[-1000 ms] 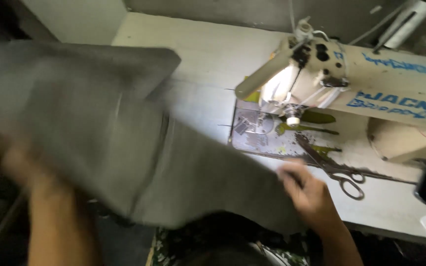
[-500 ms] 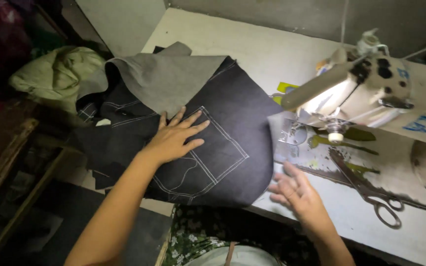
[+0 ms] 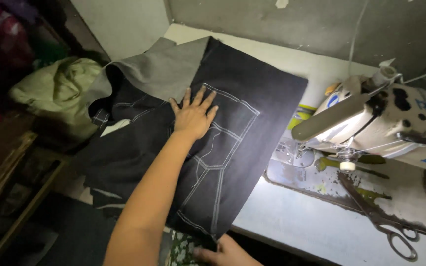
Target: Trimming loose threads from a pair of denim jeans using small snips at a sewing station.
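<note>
The left hand (image 3: 193, 116) lies open, palm flat, on a dark denim panel (image 3: 232, 148) with pale stitched pocket outlines, spread over the table's (image 3: 292, 221) left edge atop other cut pieces. The right hand (image 3: 225, 253) touches its near hem (grip cannot be judged; mostly out of frame). Judged soft, limp, moderately heavy; best held by corners or hem.

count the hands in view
2: the left hand lies flat, fingers spread, on the dark denim piece; the right hand is at the bottom edge by the denim's near corner, partly cut off.
</note>
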